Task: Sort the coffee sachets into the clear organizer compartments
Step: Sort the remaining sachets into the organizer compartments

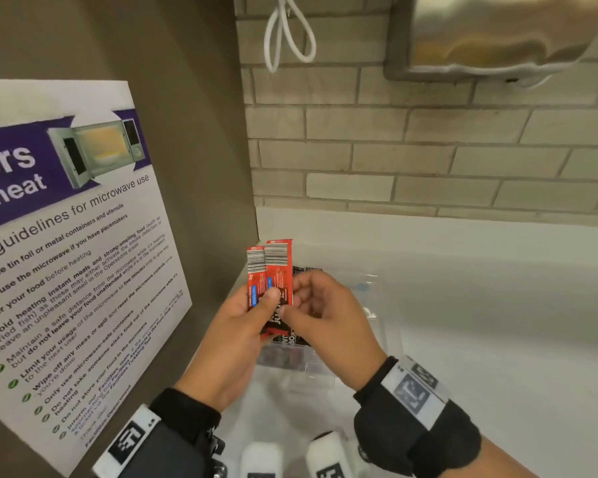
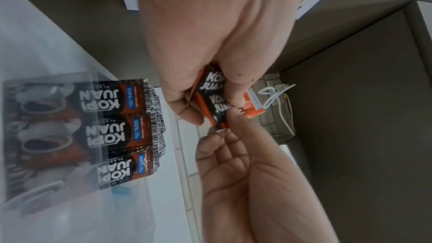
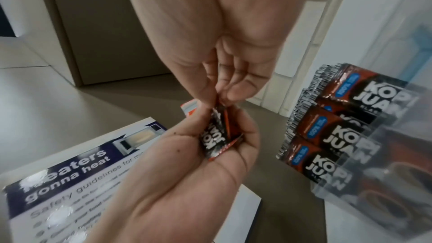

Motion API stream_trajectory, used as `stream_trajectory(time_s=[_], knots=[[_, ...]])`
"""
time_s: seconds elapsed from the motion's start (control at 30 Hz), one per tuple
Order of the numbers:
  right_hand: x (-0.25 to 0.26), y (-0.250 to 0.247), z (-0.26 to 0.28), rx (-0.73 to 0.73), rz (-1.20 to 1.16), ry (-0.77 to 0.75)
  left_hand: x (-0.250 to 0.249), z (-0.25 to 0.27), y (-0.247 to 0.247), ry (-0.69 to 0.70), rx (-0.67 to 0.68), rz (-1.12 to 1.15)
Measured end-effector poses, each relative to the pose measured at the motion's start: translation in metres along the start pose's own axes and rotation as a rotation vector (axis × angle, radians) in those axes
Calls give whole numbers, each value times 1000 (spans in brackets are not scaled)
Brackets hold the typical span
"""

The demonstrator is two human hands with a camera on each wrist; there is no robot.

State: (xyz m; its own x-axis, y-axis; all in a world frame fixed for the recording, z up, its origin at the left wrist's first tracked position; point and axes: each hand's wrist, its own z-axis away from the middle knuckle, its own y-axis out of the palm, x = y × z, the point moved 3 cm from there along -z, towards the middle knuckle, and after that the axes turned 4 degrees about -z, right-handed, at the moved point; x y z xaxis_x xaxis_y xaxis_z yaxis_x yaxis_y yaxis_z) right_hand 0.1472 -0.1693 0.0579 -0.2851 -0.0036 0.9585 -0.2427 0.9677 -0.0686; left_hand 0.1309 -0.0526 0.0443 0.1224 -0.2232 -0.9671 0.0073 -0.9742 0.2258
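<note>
The wall (image 1: 428,150) behind is made of pale grey bricks, and it meets a white counter (image 1: 480,322) that fills the lower right of the head view. On the left stands a brown-grey panel (image 1: 194,115), and a big white sign (image 1: 69,243) with microwave rules and a purple band leans on it. High on the right a steel box (image 1: 491,32) hangs on the bricks, and a white cord (image 1: 289,32) makes a loop beside it.

On the counter, near the corner, sits the clear organizer (image 2: 50,132). Three stacks of dark sachets (image 2: 112,130) lie side by side in it, faces up, with the barcode ends sticking out past its wall. Which compartments they fill I cannot tell, because the plastic is blurred.

The two hands meet just above the organizer. The left hand (image 1: 237,336) holds two red sachets (image 1: 270,274) upright, the thumb pressing on the front and the fingers curled behind, barcodes at the top. The right hand (image 1: 325,319) pinches the lower right edge of the same sachets between thumb and forefinger; its other fingers are loosely bent. Both wrists wear black bands (image 1: 418,429) with printed markers.
</note>
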Motion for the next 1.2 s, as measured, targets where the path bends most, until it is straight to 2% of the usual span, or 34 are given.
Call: stream_trajectory(time_s=[0.07,0.13,0.27,0.33,0.43,0.57,0.7,0.8,0.93,1.03,1.1,1.2], knots=[[2,-3,0,-69,69,-66,-1,-1,1,27,-7,-14],[5,-5,-1,-97,253,-147,-1,-1,3,26,-4,-4],[2,0,1,25,365,-194,-2,0,8,-42,26,103],[4,0,1,22,373,-216,-4,0,6,-47,18,97],[16,-10,-1,-61,352,-261,-2,2,1,-66,7,-12],[31,-26,-15,-27,366,-218,-1,5,-1,-64,29,-191],[27,-48,-19,-115,377,-165,-8,-2,-14,15,-98,-189],[18,-52,-14,-82,499,-142,-17,-9,-15,93,-147,-262],[20,-48,-10,-30,628,-250,-24,-15,2,139,-54,-546],[12,-53,-13,18,595,-182,-19,-17,6,147,-44,-542],[-2,-62,-15,-15,561,-84,-15,-15,3,116,-84,-421],[-33,-69,-13,-5,630,80,-8,-10,-8,53,-134,-223]])
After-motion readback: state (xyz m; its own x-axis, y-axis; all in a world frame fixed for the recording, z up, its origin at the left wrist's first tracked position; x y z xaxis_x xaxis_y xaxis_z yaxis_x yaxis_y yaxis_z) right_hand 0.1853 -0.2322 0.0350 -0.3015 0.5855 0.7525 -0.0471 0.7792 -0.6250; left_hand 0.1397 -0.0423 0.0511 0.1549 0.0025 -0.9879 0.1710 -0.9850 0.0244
